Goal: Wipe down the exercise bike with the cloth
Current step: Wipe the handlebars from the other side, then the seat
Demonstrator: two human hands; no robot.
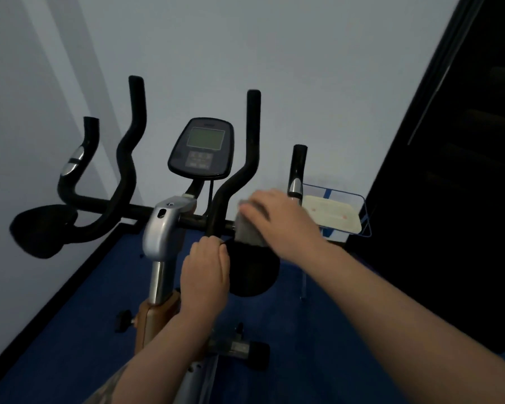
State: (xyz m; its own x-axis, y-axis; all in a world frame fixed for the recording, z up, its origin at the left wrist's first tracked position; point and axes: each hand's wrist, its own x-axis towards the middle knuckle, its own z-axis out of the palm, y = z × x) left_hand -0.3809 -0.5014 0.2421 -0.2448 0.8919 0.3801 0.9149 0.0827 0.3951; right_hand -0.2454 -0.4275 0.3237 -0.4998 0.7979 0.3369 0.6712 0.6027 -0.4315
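Observation:
The exercise bike (164, 228) stands in front of me with black handlebars, a silver stem and a dark console (201, 148) with a greenish screen. My right hand (277, 220) presses a grey cloth (247, 230) against the right side of the handlebar crossbar, beside the inner right upright grip (252, 141). My left hand (206, 271) is closed around the lower end of that grip, next to a black elbow pad (254, 275). Another black pad (43, 228) sits at the far left.
A white wall runs behind the bike. A blue-framed rack (362, 217) holding a pale tray stands to the right, beside a dark door or cabinet (464, 170). The floor is blue (70, 330). The bike's front foot (245, 349) rests low in the middle.

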